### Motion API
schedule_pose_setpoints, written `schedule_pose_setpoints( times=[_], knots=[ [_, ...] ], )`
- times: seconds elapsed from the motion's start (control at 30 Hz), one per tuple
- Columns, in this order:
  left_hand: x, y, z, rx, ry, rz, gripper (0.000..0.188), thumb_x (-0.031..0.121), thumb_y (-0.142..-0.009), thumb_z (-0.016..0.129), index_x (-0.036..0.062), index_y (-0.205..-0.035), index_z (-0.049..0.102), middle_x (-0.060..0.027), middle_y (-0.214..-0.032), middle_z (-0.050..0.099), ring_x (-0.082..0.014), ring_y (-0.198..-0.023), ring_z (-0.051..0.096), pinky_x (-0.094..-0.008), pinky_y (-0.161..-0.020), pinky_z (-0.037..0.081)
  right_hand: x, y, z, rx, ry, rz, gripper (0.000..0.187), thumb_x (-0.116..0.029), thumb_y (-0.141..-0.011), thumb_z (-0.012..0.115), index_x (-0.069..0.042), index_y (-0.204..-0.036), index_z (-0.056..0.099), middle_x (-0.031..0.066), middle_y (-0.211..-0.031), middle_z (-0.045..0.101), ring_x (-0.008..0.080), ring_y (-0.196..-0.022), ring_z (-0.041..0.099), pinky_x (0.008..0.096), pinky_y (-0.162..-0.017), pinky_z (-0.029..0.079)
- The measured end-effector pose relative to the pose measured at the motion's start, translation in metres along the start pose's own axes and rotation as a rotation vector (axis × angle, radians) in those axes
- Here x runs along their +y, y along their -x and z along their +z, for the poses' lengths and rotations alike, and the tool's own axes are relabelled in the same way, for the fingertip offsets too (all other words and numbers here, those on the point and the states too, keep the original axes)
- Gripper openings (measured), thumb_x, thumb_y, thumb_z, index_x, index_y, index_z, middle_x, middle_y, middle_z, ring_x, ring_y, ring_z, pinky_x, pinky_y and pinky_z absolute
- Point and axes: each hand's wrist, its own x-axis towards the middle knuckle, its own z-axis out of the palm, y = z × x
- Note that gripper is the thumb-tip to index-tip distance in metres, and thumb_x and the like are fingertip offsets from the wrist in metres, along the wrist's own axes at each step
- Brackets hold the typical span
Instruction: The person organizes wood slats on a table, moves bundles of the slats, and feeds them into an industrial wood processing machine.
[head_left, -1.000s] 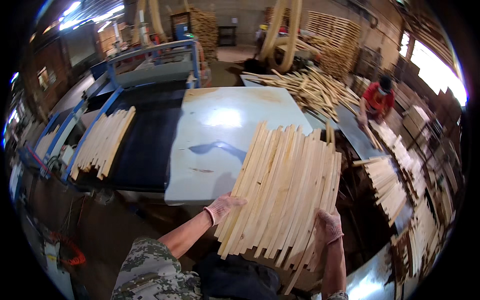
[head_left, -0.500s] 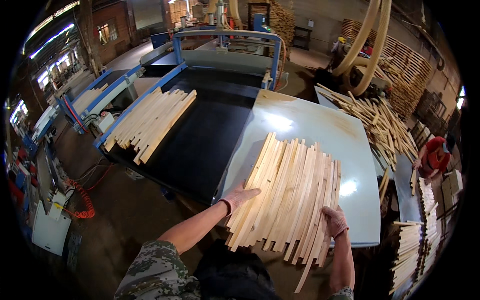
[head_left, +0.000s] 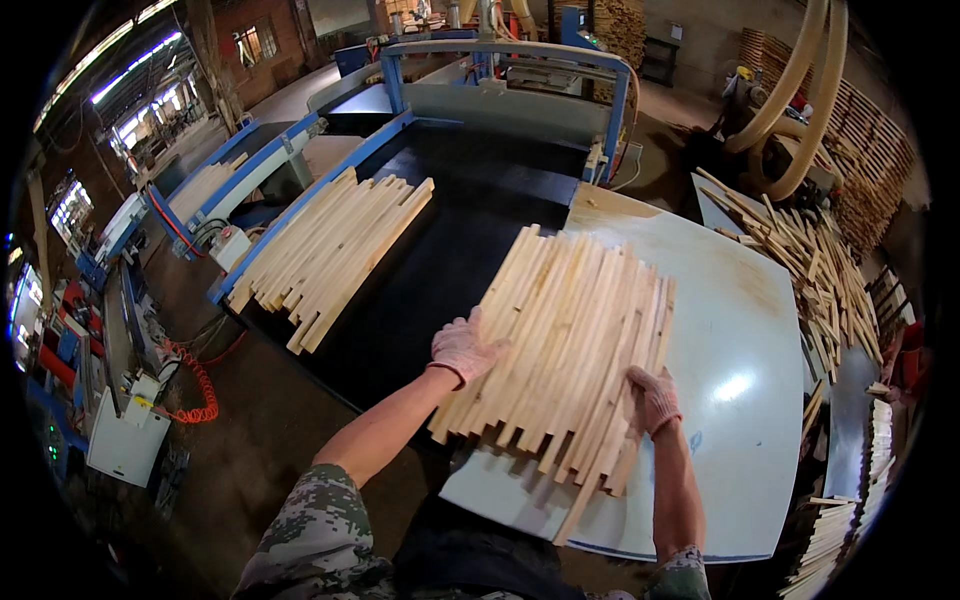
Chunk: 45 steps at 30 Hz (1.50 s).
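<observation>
"Squeezing the wooden strips (head_left: 560,340) from both sides, the person has one loose row between two gloved hands. How do the fingers sit?"

"The left hand (head_left: 468,348) grips the row's left edge, thumb over the top; the right hand (head_left: 657,398) clasps the right edge. Whatever the fingers do underneath is hidden."

"What makes that hold good?"

"Even inward pressure, most likely. Nothing visible binds the row, so slack on either side could let the middle sag or fan out. The long strip (head_left: 578,512), jutting toward the person below and left of the right fingers, deserves watching, since it could catch."

"Catch on what?"

"Perhaps the pale panel (head_left: 740,300). It lies behind much of the row, and its near edge runs below the right fingers. Whether the row touches it, one cannot tell."

"And room for moving?"

"Widest right of the right fingers, where the panel spreads. Left of the left fingers, dark bed (head_left: 470,200) shows before a second batch (head_left: 335,255) of strips. The blue frame (head_left: 617,120) stands well beyond the fingertips."
</observation>
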Motion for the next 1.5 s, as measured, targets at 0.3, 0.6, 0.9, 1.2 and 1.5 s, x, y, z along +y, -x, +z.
schedule_pose_setpoints(
  times=[0.3,0.6,0.9,1.2,1.5],
  knots=[
    [-0.163,-0.067,-0.034,0.188,-0.212,-0.054,0.104,0.074,-0.096,0.047,0.0022,-0.168,0.026,-0.0220,-0.175,0.023,-0.0391,-0.163,0.016,-0.0527,-0.132,0.008,0.041,-0.059,0.201,-0.015,0.101,-0.052,0.050,-0.009,-0.084,0.081,0.002,-0.129,0.060,0.0129,-0.105,0.074,0.0227,-0.090,0.072,0.0371,-0.076,0.062],
    [-0.253,-0.103,-0.056,0.239,-0.236,0.079,0.100,0.068,-0.098,0.052,-0.0032,-0.165,0.029,-0.0261,-0.173,0.026,-0.0417,-0.162,0.018,-0.0568,-0.131,0.008,0.077,-0.074,0.284,0.080,0.230,0.010,0.053,-0.021,-0.091,0.083,0.004,-0.133,0.060,0.0132,-0.112,0.074,0.0218,-0.097,0.071,0.0370,-0.084,0.061],
    [-0.254,-0.103,-0.057,0.288,-0.232,0.082,0.095,0.065,-0.099,0.053,-0.0029,-0.162,0.034,-0.0267,-0.170,0.031,-0.0423,-0.158,0.025,-0.0563,-0.130,0.012,0.025,-0.070,0.285,0.068,0.860,0.284,0.077,-0.060,-0.100,0.060,0.010,-0.132,0.062,0.0252,-0.116,0.072,0.0361,-0.097,0.072,0.0417,-0.086,0.059],
    [-0.253,-0.107,-0.051,0.295,-0.215,0.076,0.096,0.064,-0.098,0.053,-0.0033,-0.163,0.032,-0.0261,-0.171,0.029,-0.0413,-0.160,0.023,-0.0546,-0.131,0.011,0.024,-0.058,0.287,0.125,1.366,0.091,0.065,-0.058,-0.105,0.049,-0.001,-0.127,0.071,0.0245,-0.117,0.076,0.0423,-0.113,0.072,0.0523,-0.097,0.056],
    [-0.264,-0.116,-0.059,0.181,-0.083,0.105,0.091,0.057,-0.100,0.059,0.0001,-0.165,0.031,-0.0241,-0.172,0.028,-0.0404,-0.161,0.021,-0.0513,-0.132,0.013,0.073,-0.059,0.247,0.455,0.989,-0.339,0.056,-0.050,-0.101,0.059,-0.007,-0.136,0.069,0.0207,-0.104,0.078,0.0389,-0.102,0.074,0.0476,-0.094,0.056]
  ],
)
